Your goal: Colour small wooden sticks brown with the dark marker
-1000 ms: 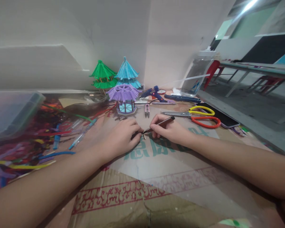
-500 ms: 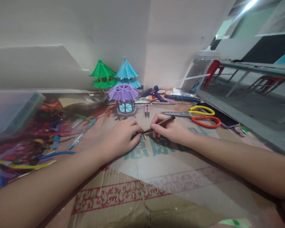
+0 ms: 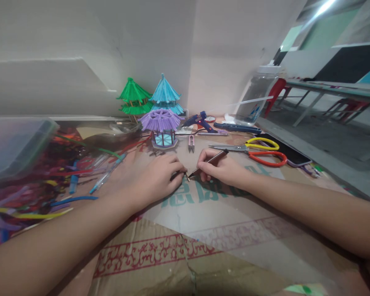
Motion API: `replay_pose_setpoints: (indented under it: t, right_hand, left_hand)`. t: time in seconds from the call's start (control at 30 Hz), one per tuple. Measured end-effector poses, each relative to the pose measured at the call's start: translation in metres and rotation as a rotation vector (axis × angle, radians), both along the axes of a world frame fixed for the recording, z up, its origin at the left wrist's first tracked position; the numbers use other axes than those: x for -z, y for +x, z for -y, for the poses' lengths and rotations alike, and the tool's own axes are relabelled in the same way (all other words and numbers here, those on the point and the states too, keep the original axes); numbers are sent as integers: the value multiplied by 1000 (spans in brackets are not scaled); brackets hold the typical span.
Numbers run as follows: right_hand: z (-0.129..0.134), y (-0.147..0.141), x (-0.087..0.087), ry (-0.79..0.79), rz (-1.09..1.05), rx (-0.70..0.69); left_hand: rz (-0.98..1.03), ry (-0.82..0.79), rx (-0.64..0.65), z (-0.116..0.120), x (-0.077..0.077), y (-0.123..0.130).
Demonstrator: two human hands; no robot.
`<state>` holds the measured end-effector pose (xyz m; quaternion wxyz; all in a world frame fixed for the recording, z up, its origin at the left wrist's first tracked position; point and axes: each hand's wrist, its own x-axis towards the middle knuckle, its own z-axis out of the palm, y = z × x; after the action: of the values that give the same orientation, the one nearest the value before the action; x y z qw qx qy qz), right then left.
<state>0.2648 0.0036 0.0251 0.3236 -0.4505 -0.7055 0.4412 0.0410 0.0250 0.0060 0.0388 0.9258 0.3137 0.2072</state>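
My right hand (image 3: 216,166) is closed around a dark brown marker pen (image 3: 212,161), its tip pointing down and left. The tip is at or very near the end of a small thin stick (image 3: 188,177), light at its visible end. My left hand (image 3: 164,174) pinches that stick against the cardboard (image 3: 172,220); most of the stick is hidden under the fingers. Just beyond my left hand stands a small pavilion model (image 3: 163,128) with a purple fringed roof. Small pink-handled snips (image 3: 191,144) lie between it and my right hand.
Scissors (image 3: 249,149) with yellow and red handles lie right of my right hand, by a phone (image 3: 285,150). Behind are a glue gun (image 3: 200,119), a bottle (image 3: 257,96), green (image 3: 132,96) and blue (image 3: 164,92) roofed models. Colourful pipe cleaners and a plastic box (image 3: 18,144) lie left.
The marker tip has moved slightly right and down along the stick, and my right hand has shifted a little right. My left hand has hardly moved.
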Motion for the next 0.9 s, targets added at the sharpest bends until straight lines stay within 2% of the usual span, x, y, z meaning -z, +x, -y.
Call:
replay_pose_setpoints:
  t: [0.9]
  right_hand:
    - [0, 1, 1, -2, -12, -28]
  left_hand:
    - [-13, 7, 0, 0, 0, 0]
